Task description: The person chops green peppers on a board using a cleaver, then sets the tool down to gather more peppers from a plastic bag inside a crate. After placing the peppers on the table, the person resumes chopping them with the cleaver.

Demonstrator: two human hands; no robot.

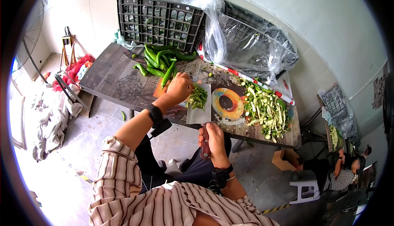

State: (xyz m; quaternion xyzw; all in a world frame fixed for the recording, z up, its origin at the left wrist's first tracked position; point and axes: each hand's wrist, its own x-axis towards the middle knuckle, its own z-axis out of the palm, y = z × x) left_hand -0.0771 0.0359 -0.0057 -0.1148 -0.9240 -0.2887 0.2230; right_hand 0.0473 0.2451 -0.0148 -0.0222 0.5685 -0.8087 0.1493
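My right hand (214, 137) is closed around the brown handle of a cleaver (200, 117). The cleaver's wide, pale blade lies flat at the table's near edge, pointing away from me. Cut green pepper pieces (198, 97) lie in a heap on the far part of the blade. My left hand (180, 88) is beside this heap, fingers curled down against its left side; what they grip is hidden. Just left of that hand lies a whole green pepper (168, 74), reaching out from a pile of whole green peppers (155, 56).
Chopped peppers (266, 111) spread over the table's right end. Behind stand a black crate (160, 22) and a plastic-lined crate (250, 41). A red-and-white edge strip (246, 77) runs along the table. Another person (340, 170) sits at far right near a white stool (304, 192).
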